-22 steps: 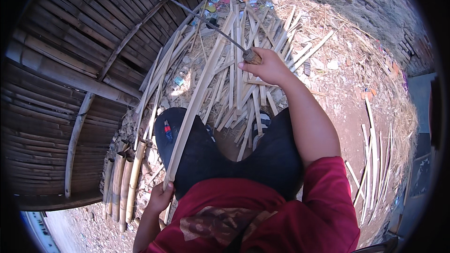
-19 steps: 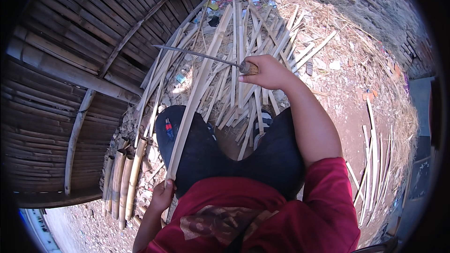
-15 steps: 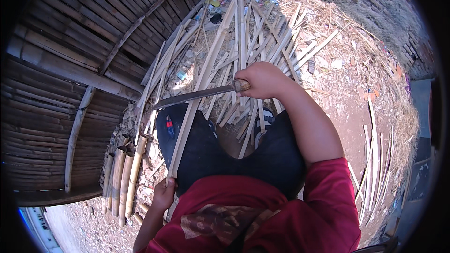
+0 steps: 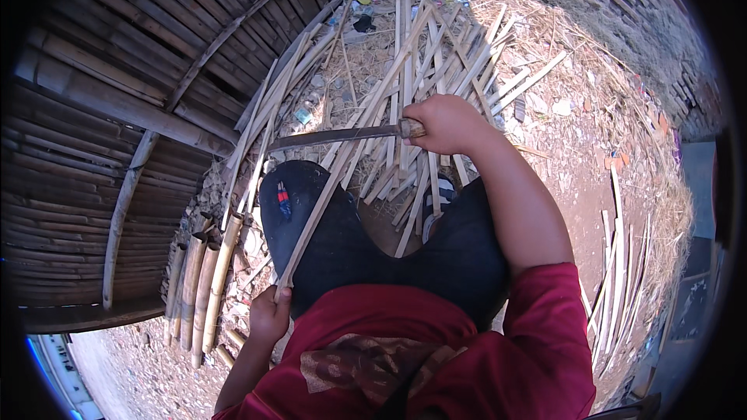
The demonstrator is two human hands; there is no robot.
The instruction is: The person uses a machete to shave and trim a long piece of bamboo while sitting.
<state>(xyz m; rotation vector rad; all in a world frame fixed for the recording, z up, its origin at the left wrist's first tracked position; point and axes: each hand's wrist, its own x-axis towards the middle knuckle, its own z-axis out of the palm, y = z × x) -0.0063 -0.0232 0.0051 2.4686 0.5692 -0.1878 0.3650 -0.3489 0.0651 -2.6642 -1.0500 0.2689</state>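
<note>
Bamboo strip, pale and long [image 4: 313, 222], now shows a narrower side than before, slanting across dark trousers [image 4: 436, 264]. The left hand [image 4: 268, 315], low, pinches its near end. The right hand [image 4: 447, 126], forearm stretched forward, has fingers wrapped around a wooden-handled dark metal knife [image 4: 334, 137], now farther forward.

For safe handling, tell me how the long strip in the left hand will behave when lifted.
The long strip is probably light, being thin and narrow; likely fairly stiff, since it runs nearly straight from the left hand.
</note>
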